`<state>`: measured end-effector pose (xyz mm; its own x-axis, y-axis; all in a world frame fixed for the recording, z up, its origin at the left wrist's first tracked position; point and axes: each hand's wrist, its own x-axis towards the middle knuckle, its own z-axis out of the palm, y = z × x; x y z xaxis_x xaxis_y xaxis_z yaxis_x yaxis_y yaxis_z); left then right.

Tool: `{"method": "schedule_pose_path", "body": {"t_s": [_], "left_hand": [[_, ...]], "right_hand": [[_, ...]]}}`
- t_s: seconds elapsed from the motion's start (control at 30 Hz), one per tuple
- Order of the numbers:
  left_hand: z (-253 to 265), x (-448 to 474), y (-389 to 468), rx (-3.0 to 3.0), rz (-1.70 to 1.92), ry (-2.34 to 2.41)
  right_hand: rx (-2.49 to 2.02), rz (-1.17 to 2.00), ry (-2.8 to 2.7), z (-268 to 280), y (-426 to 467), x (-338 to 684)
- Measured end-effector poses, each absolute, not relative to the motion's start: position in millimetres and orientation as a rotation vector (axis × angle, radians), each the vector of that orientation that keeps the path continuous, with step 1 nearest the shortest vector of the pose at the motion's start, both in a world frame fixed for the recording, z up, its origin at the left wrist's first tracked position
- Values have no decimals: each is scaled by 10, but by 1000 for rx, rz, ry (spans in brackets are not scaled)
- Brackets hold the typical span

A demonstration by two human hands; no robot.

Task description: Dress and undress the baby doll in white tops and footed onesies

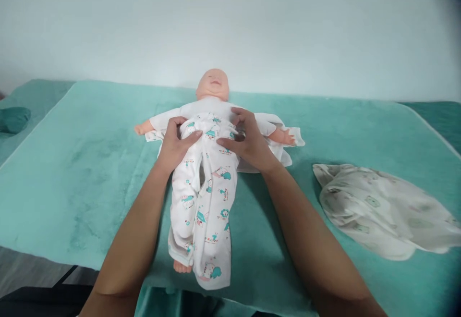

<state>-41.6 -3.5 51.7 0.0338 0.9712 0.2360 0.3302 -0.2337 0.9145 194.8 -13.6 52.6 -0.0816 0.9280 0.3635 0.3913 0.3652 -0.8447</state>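
A baby doll (212, 85) lies on its back, head toward the wall, arms spread out. It wears a plain white top and white printed baby pants (216, 173). The pants reach up to its belly. One foot shows below a cuff; the other leg's end is hidden in the cloth. On the left side of the waist, my left hand (177, 144) is closed on the pants, thumb over the front. My right hand (252, 141) grips the opposite side, its thumb and fingers curved around the fabric. A white garment (283, 156) is spread under the doll's torso and arms.
A crumpled white patterned cloth (382, 209) lies at the right. Green plush fabric (97, 182) covers the table, which meets a pale wall (230, 24) at the back. A dark green item (14, 119) rests at the far left. The table's front edge runs just beyond the doll's feet.
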Motion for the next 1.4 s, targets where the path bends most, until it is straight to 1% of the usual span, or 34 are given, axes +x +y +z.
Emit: {"method": "schedule_pose_path", "body": {"t_s": [0.1,0.2,0.37,0.43,0.53,0.6,0.67,0.9,1.0,1.07,1.2,1.33,1.4], "left_hand": [[511,-394,-53,1654,1263,1423],[545,-378,-102,1727,1339,1462],[578,-392,-208,2117,1278,1401],[562,-387,-239,2198,1293,1399],[531,-362,-266,2168,1359,1447],[529,-355,-273,2122,1367,1489],[552,-387,-279,2102,1297,1507],[700,-811,-497,1956,743,1289],[689,-931,-658,1930,711,1203],[648,-933,-724,1992,782,1158],[515,-814,-748,2146,953,1201],[417,-661,-740,2063,1055,1500],[424,-616,-747,1990,1037,1568]], "right_hand": [[-1197,778,-1645,578,-162,1938],[-1177,745,-1679,620,-185,1937],[-1106,707,-1809,629,-187,1957],[-1088,613,-1848,623,-192,1947],[-1131,306,-1808,615,-240,1900],[-1152,180,-1797,603,-292,1875],[-1159,230,-1826,576,-343,1879],[-1347,868,-1799,485,-521,2104],[-1284,1025,-1903,495,-700,2169],[-1211,1023,-1981,495,-836,2164],[-1198,857,-2025,442,-1044,2038],[-1401,601,-1783,359,-1103,1883],[-1481,562,-1620,338,-1090,1857]]}}
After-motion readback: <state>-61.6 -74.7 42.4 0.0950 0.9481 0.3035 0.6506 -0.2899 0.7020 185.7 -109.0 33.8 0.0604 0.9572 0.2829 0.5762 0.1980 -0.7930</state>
